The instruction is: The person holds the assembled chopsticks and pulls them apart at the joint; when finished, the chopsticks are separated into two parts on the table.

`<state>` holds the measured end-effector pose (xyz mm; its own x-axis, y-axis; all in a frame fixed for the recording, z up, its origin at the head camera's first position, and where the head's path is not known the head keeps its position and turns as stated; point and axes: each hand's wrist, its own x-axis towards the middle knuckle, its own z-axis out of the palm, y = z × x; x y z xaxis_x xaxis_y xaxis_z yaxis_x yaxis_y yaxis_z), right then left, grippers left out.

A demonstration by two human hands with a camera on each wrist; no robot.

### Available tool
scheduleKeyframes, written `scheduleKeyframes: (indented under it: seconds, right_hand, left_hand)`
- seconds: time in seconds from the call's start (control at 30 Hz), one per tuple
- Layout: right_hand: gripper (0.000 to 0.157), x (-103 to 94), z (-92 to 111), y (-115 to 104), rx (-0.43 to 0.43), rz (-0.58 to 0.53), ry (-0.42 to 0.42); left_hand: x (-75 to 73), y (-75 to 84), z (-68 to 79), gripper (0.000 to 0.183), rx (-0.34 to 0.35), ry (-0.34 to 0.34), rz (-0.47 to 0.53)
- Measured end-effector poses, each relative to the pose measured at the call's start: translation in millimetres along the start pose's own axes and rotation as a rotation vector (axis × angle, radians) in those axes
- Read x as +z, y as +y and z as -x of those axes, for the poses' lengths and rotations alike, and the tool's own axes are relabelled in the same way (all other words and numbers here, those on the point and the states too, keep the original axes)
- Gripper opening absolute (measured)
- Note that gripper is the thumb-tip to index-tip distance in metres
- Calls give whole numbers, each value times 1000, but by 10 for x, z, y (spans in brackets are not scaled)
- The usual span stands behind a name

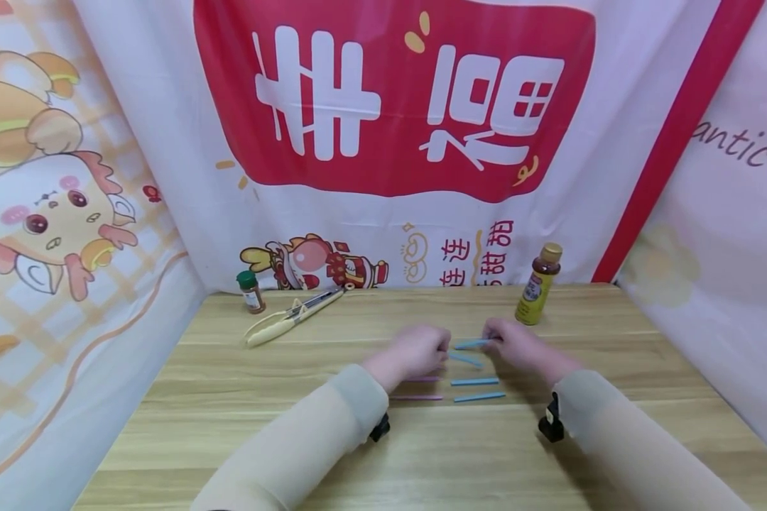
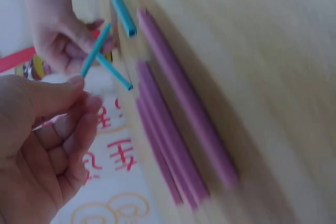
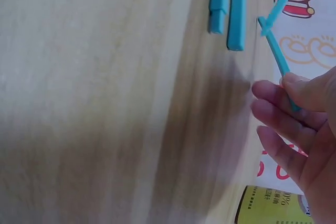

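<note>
My left hand pinches a thin teal-blue stick between thumb and fingertips. Opposite it, my right hand holds a second teal-blue stick by thumb and fingers. In the wrist views these two sticks cross; whether they touch I cannot tell. On the tabletop nearer me lie more blue sticks, roughly side by side. Left of those, several purple sticks lie lengthwise on the wood, partly hidden by my left hand and sleeve in the head view.
A yellow-labelled bottle with a gold cap stands just beyond my right hand. Cream-tipped tongs and a green-capped jar are at the back left of the wooden table. A printed cloth hangs behind.
</note>
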<state>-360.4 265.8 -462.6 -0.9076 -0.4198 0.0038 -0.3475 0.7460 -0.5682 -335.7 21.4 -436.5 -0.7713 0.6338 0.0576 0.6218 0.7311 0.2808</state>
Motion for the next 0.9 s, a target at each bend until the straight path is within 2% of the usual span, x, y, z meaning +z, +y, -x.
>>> scheduleKeyframes:
  seconds: [0.17, 0.33, 0.53, 0.77, 0.9]
  right_hand:
    - [14, 75, -9, -4, -46, 44, 0]
    - [17, 123, -5, -35, 14, 41, -43]
    - [17, 121, 13, -70, -1, 56, -49]
    - [16, 132, 12, -88, 43, 53, -54]
    - [10, 130, 37, -71, 29, 24, -53]
  left_hand:
    - [114, 106, -62, 23, -16, -46, -26]
    - [212, 151, -90, 25, -37, -72, -21]
    - [308, 172, -163, 24, -44, -89, -44]
    - [316, 197, -169, 19, -66, -111, -32]
    - [220, 159, -93, 16, -90, -88, 3]
